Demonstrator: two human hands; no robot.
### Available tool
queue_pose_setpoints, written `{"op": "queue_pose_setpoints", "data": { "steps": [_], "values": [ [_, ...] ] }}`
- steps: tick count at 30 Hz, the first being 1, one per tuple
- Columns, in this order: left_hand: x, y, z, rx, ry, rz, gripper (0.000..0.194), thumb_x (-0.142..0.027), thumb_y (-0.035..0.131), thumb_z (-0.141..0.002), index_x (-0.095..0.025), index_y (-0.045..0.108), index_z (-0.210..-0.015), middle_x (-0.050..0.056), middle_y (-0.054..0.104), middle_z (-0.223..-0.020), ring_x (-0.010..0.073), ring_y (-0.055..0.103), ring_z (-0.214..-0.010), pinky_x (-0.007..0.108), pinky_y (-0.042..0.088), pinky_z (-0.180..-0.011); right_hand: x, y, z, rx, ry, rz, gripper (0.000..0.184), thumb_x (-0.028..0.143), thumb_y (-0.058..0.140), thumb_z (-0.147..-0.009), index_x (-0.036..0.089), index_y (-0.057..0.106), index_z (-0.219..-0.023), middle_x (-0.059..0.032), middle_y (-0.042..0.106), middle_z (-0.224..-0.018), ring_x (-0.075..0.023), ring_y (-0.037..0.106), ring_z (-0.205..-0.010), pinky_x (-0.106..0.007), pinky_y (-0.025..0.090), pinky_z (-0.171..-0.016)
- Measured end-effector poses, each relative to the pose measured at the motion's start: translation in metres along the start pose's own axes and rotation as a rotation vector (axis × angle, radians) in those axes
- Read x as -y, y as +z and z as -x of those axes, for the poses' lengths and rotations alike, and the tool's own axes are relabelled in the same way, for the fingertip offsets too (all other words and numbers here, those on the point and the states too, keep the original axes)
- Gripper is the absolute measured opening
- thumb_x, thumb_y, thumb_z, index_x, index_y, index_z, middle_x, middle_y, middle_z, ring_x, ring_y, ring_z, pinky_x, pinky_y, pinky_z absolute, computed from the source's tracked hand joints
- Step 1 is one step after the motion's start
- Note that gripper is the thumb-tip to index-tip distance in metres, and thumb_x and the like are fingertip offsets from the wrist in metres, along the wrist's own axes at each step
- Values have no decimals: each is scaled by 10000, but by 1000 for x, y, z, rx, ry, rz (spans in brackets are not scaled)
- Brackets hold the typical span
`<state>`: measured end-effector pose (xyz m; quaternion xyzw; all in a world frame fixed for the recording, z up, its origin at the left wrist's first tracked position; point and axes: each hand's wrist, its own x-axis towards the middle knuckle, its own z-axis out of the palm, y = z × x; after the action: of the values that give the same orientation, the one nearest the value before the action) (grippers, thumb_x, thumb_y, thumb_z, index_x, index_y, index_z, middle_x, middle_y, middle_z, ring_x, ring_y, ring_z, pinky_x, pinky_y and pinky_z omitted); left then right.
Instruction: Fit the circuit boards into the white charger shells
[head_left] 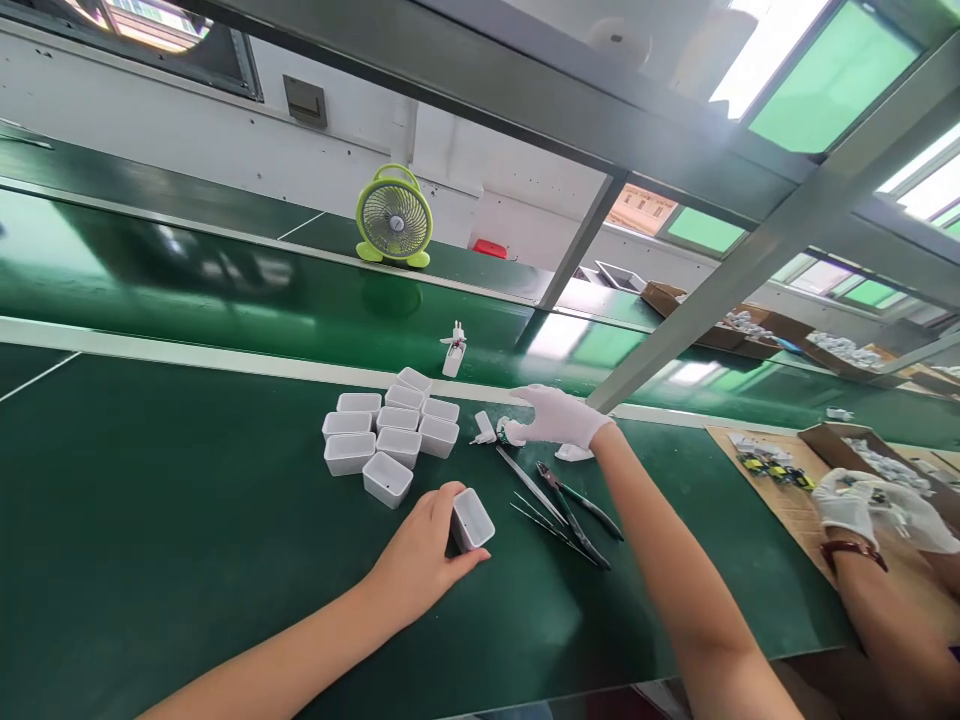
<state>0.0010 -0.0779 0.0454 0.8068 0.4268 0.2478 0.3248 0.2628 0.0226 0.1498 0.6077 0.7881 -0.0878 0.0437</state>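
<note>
Head feed: my left hand point(427, 545), bare, has a white box point(473, 520) gripped between thumb and fingers, open top facing the camera, small dark spot inside. Box sits just right of the cluster, near side of the green desk point(225, 520). Can't tell if it touches the surface.

Right hand point(562, 415), white glove, fingers stretched out, thumb side right at a round white part with green on it point(510, 432). Can't tell whether it's pinched or only touched; glove covers the contact. Just left of that: small white plug piece point(484, 428). Another white piece point(574, 453) lies below the right wrist.

Cluster of white boxes point(398, 447) to the left, packed close, open tops up. Between my arms: dark-handled pliers point(574, 515), a pale flat tool point(531, 484) and thin tweezers point(551, 526), tips pointing away from me.

Past the pale strip point(225, 365), a white unit with pins point(454, 350) lies on the green surface. Green fan point(394, 218) stands farther back. Far right: co-worker's gloved hands point(846, 500) over cardboard, beside a carton of white parts point(889, 465).
</note>
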Motion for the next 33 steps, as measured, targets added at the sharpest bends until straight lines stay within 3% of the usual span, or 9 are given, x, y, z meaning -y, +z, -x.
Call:
{"op": "queue_pose_setpoints", "data": {
  "steps": [4, 9, 13, 17, 19, 23, 27, 30, 33],
  "values": [
    [-3, -3, -1, -35, 8, 35, 579, -362, 723, -842, -228, 458, -1340, 159, 621, -1333, 369, 607, -1255, 582, 549, -1008, 8, 18, -11, 77, 15, 65, 515, 439, 736, -796, 175, 671, -1234, -144, 691, -1205, -342, 644, -1120, -392, 508, -930],
    [-12, -11, -1, 14, -27, 220, 534, -342, 725, -838, -263, 448, -1288, 108, 612, -1259, 290, 641, -1146, 435, 614, -889, 13, 19, -6, 35, 73, 52, 271, 421, 649, -866, 184, 677, -993, -122, 705, -1041, -308, 665, -990, -394, 524, -844],
    [-15, -16, -1, 64, -31, 389, 552, -338, 705, -858, -296, 420, -1330, 91, 574, -1281, 255, 623, -1116, 292, 614, -665, 5, 10, 40, -296, 70, -495, 491, 546, 602, -881, 235, 538, -1256, -88, 666, -1167, -268, 655, -1048, -398, 553, -886],
    [-13, -15, -2, 53, -58, 438, 667, -391, 811, -778, -297, 451, -1331, 79, 583, -1226, 227, 633, -960, 262, 572, -585, 22, 39, 86, -506, -34, -1085, 698, 761, 541, -834, 283, 459, -1335, -125, 611, -1293, -317, 621, -1195, -486, 523, -1013],
    [-12, -15, -2, -12, -50, 416, 741, -432, 875, -705, -286, 482, -1316, 60, 595, -1142, 215, 630, -905, 278, 567, -621, 37, 63, 99, -425, -150, -1264, 839, 876, 626, -688, 280, 496, -1264, -133, 648, -1222, -345, 646, -1150, -509, 549, -964],
    [-15, -19, -3, -98, -27, 364, 343, -425, 773, -828, -233, 566, -1022, 44, 585, -1021, 213, 636, -927, 325, 562, -735, 64, 96, 109, -178, -256, -1431, 902, 935, 724, -490, 266, 582, -1079, -123, 710, -1032, -342, 691, -1039, -472, 591, -833],
    [-21, -25, 0, 105, 80, 667, 310, -206, 659, -888, -260, 417, -1075, 144, 448, -1456, 269, 575, -1289, 368, 594, -883, 69, 99, 105, -28, -290, -1549, 944, 921, 758, -445, 259, 567, -1091, -109, 716, -1020, -315, 715, -971, -421, 603, -771],
    [-24, -27, 3, 215, 153, 769, 359, -115, 646, -873, -269, 387, -1068, 164, 351, -1571, 277, 539, -1347, 335, 615, -852, 65, 94, 102, -106, -297, -1591, 881, 869, 772, -536, 262, 537, -1130, -115, 713, -1052, -320, 717, -971, -428, 607, -783],
    [-25, -26, 3, 97, 198, 734, 471, -101, 695, -849, -298, 409, -1167, 119, 524, -1430, 217, 654, -1162, 298, 616, -813, 62, 86, 106, -262, -320, -1612, 756, 753, 808, -638, 304, 528, -1179, -93, 704, -1106, -318, 702, -1034, -450, 599, -857]
  ]
}}
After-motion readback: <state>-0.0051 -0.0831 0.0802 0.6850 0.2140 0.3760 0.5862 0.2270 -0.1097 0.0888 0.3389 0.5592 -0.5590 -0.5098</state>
